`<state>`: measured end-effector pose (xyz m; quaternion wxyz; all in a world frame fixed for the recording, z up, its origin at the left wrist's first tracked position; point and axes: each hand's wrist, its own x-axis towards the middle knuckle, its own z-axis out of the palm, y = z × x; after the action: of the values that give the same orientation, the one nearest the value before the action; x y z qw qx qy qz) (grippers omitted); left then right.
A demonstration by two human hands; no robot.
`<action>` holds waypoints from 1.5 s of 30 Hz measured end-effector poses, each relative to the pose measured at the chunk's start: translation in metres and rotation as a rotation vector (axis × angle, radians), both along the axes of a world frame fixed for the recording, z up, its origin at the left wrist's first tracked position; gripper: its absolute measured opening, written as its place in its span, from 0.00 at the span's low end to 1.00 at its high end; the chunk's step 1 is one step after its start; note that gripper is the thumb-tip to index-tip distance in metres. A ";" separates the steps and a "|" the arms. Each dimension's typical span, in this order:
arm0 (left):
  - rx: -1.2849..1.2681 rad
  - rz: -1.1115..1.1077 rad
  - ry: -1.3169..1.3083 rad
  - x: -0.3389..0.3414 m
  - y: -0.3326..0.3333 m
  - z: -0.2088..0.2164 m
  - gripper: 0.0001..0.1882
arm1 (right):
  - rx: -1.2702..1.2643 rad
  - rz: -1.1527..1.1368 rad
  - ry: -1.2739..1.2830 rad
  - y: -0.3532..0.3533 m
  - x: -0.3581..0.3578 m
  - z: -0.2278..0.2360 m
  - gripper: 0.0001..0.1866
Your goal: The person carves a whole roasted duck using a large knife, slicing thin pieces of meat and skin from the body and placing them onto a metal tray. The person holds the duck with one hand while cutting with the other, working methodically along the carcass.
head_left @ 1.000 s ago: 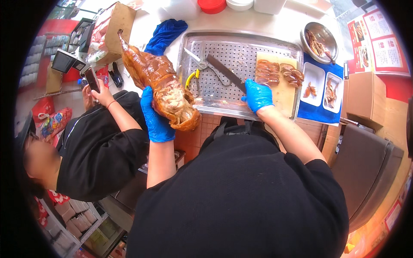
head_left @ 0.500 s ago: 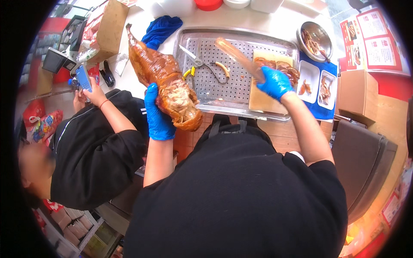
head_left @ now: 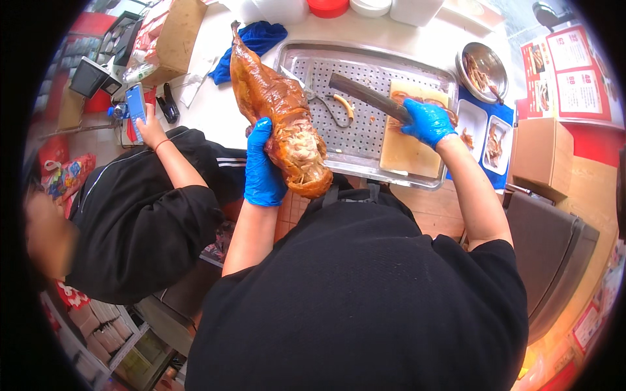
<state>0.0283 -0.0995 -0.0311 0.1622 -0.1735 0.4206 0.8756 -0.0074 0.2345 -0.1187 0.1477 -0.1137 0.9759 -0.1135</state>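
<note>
- Over near-left corner of tray [head_left: 352, 140]: roast bird [head_left: 277, 98], clasped by left hand [head_left: 264, 169].
- Between near and far rims: knife [head_left: 366, 96], right hand [head_left: 427, 122] fisted round its end.

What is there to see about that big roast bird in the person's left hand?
The roast bird has glossy reddish-brown skin and a plump body tapering to a long, thin end. Near its blunt end the skin is gone, baring pale, ragged meat. The blue-gloved left hand grips it at a slant, thin end pointing away from the person. In view it overlaps the perforated metal tray's left edge and a blue cloth; contact is unclear.
</note>
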 end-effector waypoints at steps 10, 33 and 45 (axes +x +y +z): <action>0.041 -0.013 -0.009 -0.001 0.012 0.000 0.32 | -0.051 -0.081 0.017 0.000 0.005 -0.007 0.19; 0.214 -0.306 -0.041 0.004 0.063 0.029 0.34 | -0.414 0.325 0.785 -0.066 -0.006 0.163 0.13; 0.185 -0.356 -0.019 0.004 0.061 0.032 0.36 | -0.435 0.361 0.793 -0.068 -0.006 0.162 0.15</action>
<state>0.0323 -0.0385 0.0005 0.3336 -0.0890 0.3607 0.8664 -0.0136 0.1662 0.0430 -0.2452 -0.3439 0.8753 -0.2354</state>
